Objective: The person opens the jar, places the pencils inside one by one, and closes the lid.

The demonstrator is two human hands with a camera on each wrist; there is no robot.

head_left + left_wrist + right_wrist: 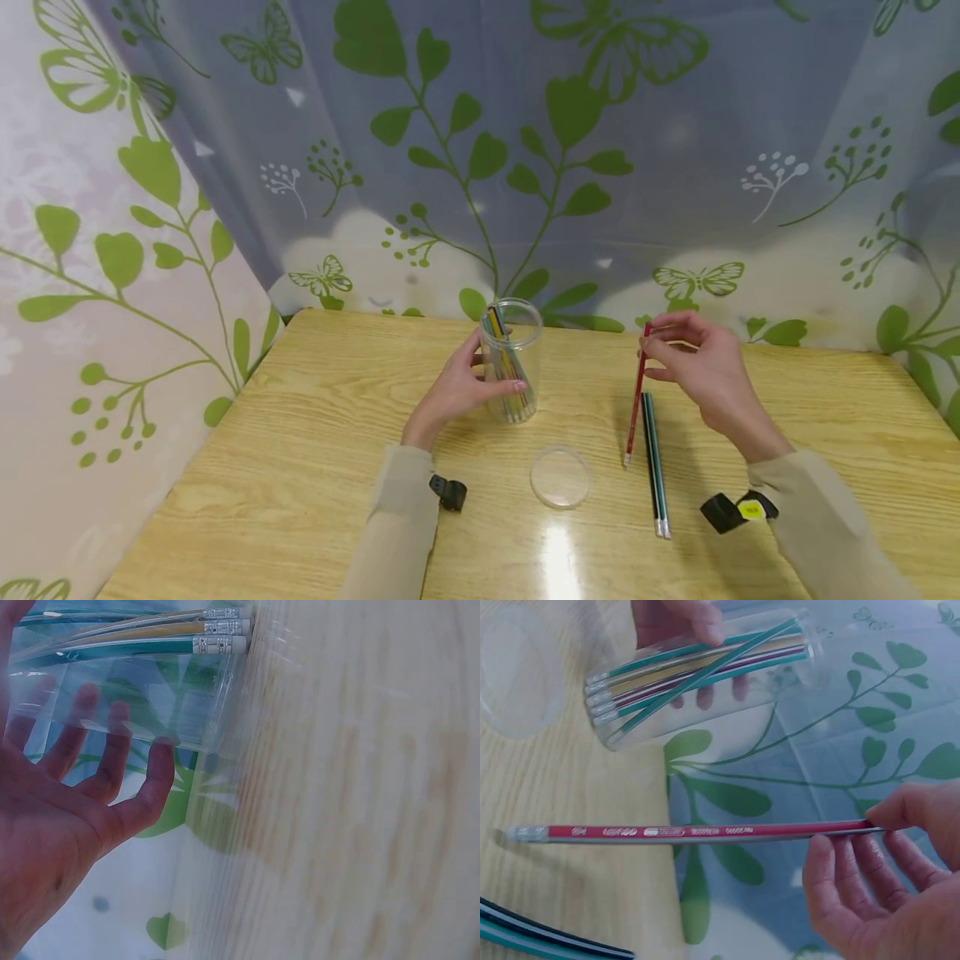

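Note:
My left hand (468, 379) grips a clear plastic jar (531, 367), thumb in front and fingers behind it. Several pencils (512, 375) lean inside, eraser ends down; in the right wrist view these jar pencils (705, 671) are teal, yellow and dark red. My right hand (701, 367) pinches a red pencil (636, 408) near its upper end, between thumb and fingers. Its white eraser end points down, close to the table. In the left wrist view, the left hand's fingers (120, 750) curve along the jar wall.
Two dark green and black pencils (655, 467) lie side by side on the wooden table (300, 467), below the right hand. A round clear lid (560, 477) lies between the forearms. Behind the table hangs a leaf-patterned curtain (675, 167).

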